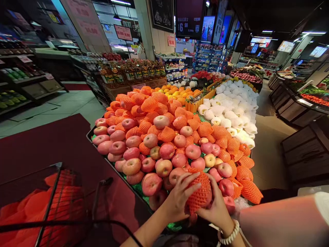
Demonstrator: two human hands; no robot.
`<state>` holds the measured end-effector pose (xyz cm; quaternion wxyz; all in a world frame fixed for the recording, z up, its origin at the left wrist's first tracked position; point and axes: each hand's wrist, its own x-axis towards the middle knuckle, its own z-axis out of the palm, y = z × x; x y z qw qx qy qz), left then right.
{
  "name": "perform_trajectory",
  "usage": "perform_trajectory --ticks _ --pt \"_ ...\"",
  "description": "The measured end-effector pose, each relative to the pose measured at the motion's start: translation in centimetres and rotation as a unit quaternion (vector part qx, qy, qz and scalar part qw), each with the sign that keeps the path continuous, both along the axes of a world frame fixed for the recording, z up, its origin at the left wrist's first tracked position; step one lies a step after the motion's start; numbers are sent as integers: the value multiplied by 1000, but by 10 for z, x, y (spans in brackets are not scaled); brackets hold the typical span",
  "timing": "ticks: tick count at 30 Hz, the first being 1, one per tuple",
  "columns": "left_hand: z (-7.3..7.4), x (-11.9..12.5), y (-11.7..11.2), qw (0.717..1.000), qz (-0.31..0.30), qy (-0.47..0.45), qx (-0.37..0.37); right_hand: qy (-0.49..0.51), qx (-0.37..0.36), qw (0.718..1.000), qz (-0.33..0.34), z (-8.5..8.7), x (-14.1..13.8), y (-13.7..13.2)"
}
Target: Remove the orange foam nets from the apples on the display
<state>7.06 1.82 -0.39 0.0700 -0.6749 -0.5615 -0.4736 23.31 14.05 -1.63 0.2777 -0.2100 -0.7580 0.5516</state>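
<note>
An apple in an orange foam net (199, 192) is between my two hands, above the near edge of the display. My left hand (177, 195) has its fingers curled over the net's left side and top. From the right, my right hand (217, 206) wraps round the same apple, with a coiled white band on that wrist. Bare red apples (151, 184) lie just beyond and to the left. More apples in orange foam nets (243, 173) lie to the right and are heaped farther back. Part of the held apple's red skin shows at its lower right.
A wire cart (59, 192) with orange-red foam nets stands at the lower left. White-netted fruit (223, 109) and yellow-orange fruit (177, 92) lie behind the apples. A roll of plastic bags (282, 219) seems to be at the lower right. Bottles (133, 72) stand at the back left.
</note>
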Motion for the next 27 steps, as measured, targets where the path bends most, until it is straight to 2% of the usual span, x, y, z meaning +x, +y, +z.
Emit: perform_trajectory --ticks 3,5,7,9,11,12,13,15,17,19,21,23,27 --pt "-1 -3 -5 998 1 33 -46 19 -52 998 18 -13 5 7" --pt "-5 -9 -11 997 52 41 -28 47 -79 996 0 -19 6 12" --pt "-9 -22 -22 989 134 55 19 71 -132 988 -44 -21 6 17" --pt "-11 -40 -38 968 234 65 64 81 -219 968 -94 -21 3 23" --pt "-12 -61 -58 931 345 61 99 87 -288 944 -138 -20 -3 30" --pt "-13 -71 -69 907 403 51 110 88 -301 937 -157 -20 -6 34" --pt "-14 -80 -79 881 459 38 113 88 -295 935 -178 -20 -10 38" --pt "-17 -95 -96 832 539 12 127 74 -231 938 -248 -23 -18 46" --pt "-19 -103 -106 810 567 0 151 39 -109 946 -301 -28 -24 53" --pt "-21 -105 -111 809 558 11 183 -9 24 957 -290 -32 -29 57" --pt "-23 -105 -112 814 545 18 199 -54 115 962 -240 -35 -32 58" --pt "-24 -103 -111 814 547 13 197 -81 149 962 -213 -37 -33 59" --pt "-31 -105 -114 798 574 17 184 -105 165 953 -233 -48 -33 67"
